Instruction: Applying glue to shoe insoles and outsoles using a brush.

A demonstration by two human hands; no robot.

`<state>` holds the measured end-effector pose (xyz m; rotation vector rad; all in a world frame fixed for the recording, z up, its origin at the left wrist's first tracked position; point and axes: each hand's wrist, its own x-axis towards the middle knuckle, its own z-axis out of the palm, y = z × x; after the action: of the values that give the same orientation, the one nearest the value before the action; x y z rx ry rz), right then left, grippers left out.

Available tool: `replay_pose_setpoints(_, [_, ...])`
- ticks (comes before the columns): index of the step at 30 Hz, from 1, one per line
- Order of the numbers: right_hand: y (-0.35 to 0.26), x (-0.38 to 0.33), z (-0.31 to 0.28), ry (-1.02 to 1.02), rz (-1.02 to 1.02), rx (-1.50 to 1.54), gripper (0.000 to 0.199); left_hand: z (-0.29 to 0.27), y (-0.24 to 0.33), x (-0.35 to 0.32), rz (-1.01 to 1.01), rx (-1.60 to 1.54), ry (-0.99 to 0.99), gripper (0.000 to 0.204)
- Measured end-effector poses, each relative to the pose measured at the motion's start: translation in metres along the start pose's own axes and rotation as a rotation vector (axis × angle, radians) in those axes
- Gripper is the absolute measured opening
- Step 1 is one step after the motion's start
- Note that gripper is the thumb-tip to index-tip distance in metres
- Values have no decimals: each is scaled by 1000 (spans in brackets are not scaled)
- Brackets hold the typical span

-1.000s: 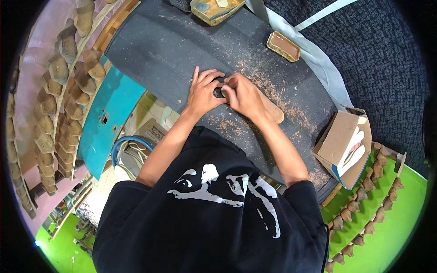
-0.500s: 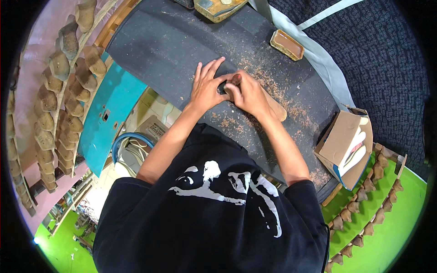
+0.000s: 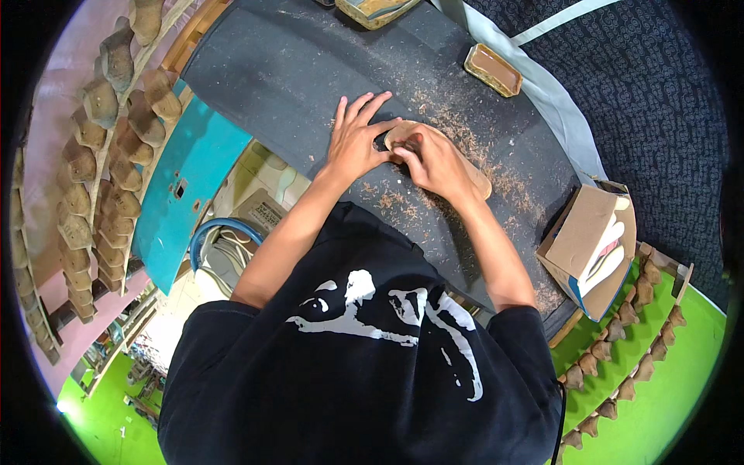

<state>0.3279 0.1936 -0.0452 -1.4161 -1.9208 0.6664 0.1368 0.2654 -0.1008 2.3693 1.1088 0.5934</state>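
lies flat near the middle of the dark workbench (image 3: 294, 70), toward its near edge: one tan, sole-shaped leather piece (image 3: 473, 174), rounded end under the hands, long end running toward the bench's right edge; pressed down at that rounded end by the left hand (image 3: 358, 139), palm flat and fingers spread, gripping nothing, seemingly to stop it sliding; covered just beside it by the right hand (image 3: 435, 161), fingers curled and clenched over the piece's edge, perhaps around a small dark tool, though cannot tell what is inside; strewn around both hands and on toward the right edge, pale shavings (image 3: 457, 128), too many to count, probably pared from the piece.

further out, near the far right edge: one small rectangular tin tray (image 3: 493, 70); at the far edge, one larger tray (image 3: 376, 12), cut off by the frame; off the bench's right corner, one open cardboard box (image 3: 589, 248) with pale flat pieces standing inside; left of the bench, one teal panel (image 3: 186, 194); beyond it, rows of wooden shoe lasts (image 3: 101, 132) on racks, well over a dozen; more lasts (image 3: 620, 333) in rows on green shelving at the right.
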Motion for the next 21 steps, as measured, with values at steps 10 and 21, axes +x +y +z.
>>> replay_pose_setpoints(10, [0,-26,11,63,53,33,24,-3,1,-2,0,-9,8,61])
replay_pose_setpoints(21, [-7,-24,18,164,-65,-40,23,-3,0,-3,19,-4,36,57])
